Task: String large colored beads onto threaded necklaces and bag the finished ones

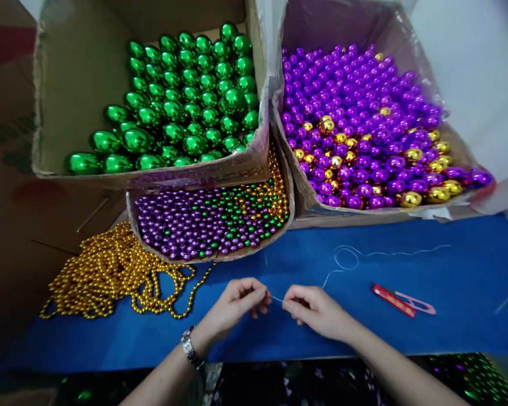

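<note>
My left hand (242,301), with a metal watch on its wrist, pinches one part of a thin clear string (346,267) above the blue table. Close by on the right, my right hand (312,307) pinches the same string, and a short stretch of it shows between the fingertips. From the right hand the string runs back over the table, makes a loop and trails off to the right. Whether a knot sits in the fingers is too small to tell.
Cardboard boxes hold green balls (173,107) and purple and gold balls (351,107). Below them, a tray holds small purple, green and gold beads (186,225). Gold bead strands (105,270) lie left. A red tool (393,300) and pink-handled snips (419,303) lie right.
</note>
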`<action>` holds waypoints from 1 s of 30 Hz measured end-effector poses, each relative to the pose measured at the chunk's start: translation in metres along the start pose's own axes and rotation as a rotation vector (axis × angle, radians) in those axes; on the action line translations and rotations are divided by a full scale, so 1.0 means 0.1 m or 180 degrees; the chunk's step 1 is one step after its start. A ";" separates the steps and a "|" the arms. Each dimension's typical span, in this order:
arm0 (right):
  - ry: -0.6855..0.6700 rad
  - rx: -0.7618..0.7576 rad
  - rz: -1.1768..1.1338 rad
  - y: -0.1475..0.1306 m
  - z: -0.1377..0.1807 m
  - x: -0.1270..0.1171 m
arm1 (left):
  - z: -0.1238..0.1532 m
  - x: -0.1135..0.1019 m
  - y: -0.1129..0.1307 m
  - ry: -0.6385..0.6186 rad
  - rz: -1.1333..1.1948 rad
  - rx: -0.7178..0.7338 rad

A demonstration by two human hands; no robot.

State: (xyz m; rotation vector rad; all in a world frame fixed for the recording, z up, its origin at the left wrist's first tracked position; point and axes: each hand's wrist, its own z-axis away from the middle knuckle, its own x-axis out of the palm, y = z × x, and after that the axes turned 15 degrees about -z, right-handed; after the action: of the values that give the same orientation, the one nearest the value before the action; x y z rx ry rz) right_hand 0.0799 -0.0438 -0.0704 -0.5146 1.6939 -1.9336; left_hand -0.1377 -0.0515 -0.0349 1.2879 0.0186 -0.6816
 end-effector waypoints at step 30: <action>0.1808 -0.0745 0.0642 -0.10 0.16 0.04 | -0.49 0.43 0.21 0.0307 0.1291 -0.0422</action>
State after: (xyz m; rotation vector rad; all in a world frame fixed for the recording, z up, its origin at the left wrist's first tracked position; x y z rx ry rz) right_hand 0.0846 -0.0577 -0.0583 0.1503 2.2361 -1.8472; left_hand -0.0754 -0.0259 -0.0477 1.1503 -0.1144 -0.2658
